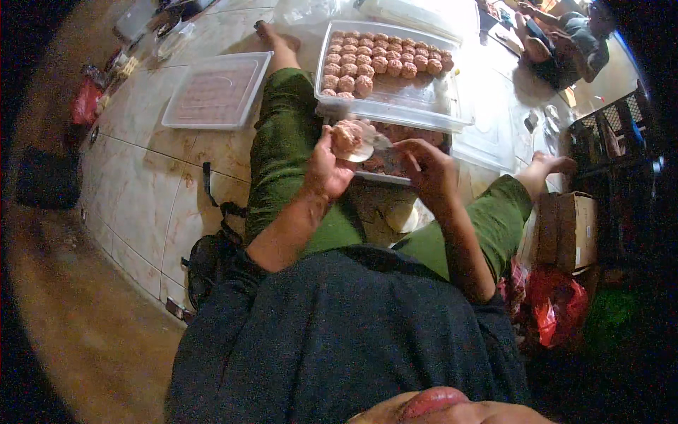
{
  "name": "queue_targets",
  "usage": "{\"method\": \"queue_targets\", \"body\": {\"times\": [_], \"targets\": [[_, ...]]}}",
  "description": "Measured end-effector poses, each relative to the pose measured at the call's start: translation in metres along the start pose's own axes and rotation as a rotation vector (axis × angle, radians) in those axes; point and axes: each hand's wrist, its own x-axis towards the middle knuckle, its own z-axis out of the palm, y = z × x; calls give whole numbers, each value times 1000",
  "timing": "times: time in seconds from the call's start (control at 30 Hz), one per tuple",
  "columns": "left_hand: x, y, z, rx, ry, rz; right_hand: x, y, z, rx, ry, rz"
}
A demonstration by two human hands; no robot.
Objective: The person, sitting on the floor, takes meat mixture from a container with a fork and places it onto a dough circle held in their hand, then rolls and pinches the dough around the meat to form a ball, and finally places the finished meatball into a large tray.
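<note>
My left hand (332, 168) holds a round pale wrapper (359, 153) with a lump of pinkish filling (347, 137) on it. In my right hand (428, 167) is a small flat utensil (378, 140), blurred, its tip at the filling's right side; its exact kind cannot be told. Beneath both hands lies a container of darker reddish filling (389, 165). Just beyond stands a clear plastic tray (392, 108) with rows of round filled pieces (364, 55) along its far and left parts.
A lidded clear container (217, 90) lies on the tiled floor at left. A pale round object (402, 217) sits between my legs. A black bag (209, 265) is by my left hip, a cardboard box (572, 230) and red plastic bag (556, 307) at right. Another person (572, 42) sits far right.
</note>
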Motion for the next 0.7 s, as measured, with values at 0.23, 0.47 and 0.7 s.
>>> {"method": "queue_targets", "body": {"times": [0.23, 0.47, 0.7], "targets": [[-4, 7, -3, 41, -76, -8, -3, -3, 7, -8, -126, 62], [-1, -5, -6, 195, -193, -73, 5, 4, 2, -106, -22, 22], [7, 0, -31, 233, -181, -65, 1, 22, -6, -56, -67, 94]]}}
